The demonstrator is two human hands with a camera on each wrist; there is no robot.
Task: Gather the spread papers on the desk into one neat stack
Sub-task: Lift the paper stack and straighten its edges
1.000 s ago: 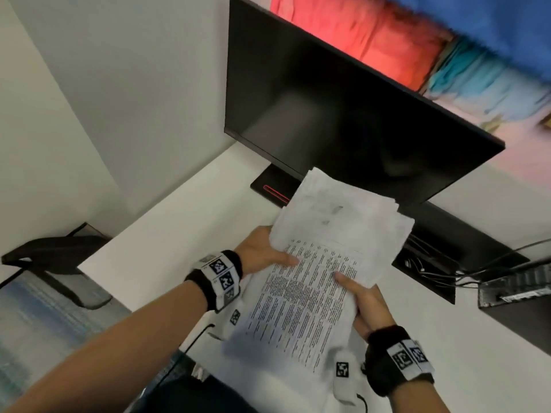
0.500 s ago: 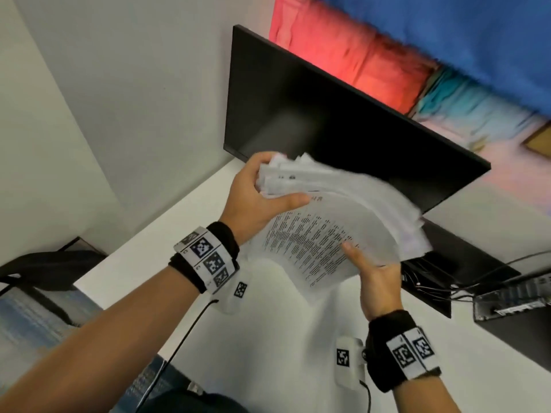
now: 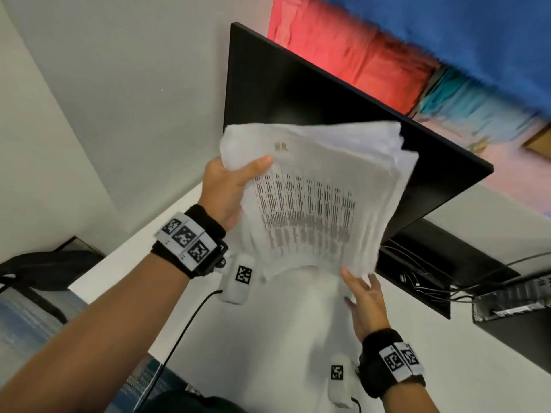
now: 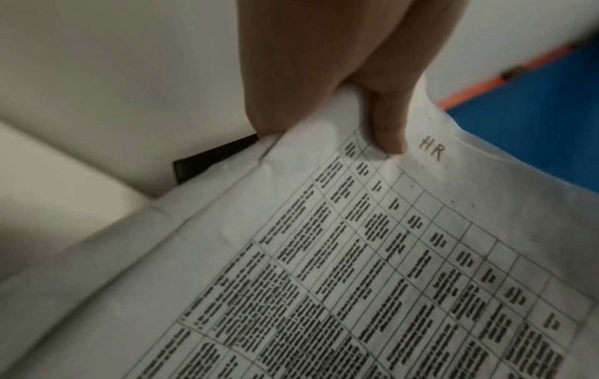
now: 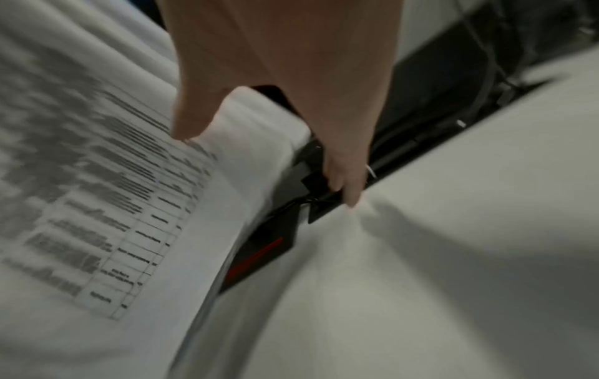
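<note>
- The papers [image 3: 316, 201] are gathered into one bundle, held up in the air above the white desk [image 3: 286, 332] and in front of the dark monitor [image 3: 298, 93]
- The left hand [image 3: 229, 192] grips the bundle's upper left corner, thumb [image 4: 387, 123] pressed on the top sheet beside a handwritten "HR", the other fingers hidden behind the sheets
- The right hand [image 3: 365, 296] is below the bundle's lower right corner with fingers straight and spread; it grips nothing, and whether the fingertips touch the paper edge I cannot tell
- Gathering looks done: no loose sheets show on the visible part of the desk
- Neatening is left: the edges at the top right are fanned and stepped, and the sheets curve and sag
- Still to do, as I judge it: square the edges, likely by tapping them on the desk, then lay the stack flat
- Held by one corner only, the sheets could slip or fan further
</note>
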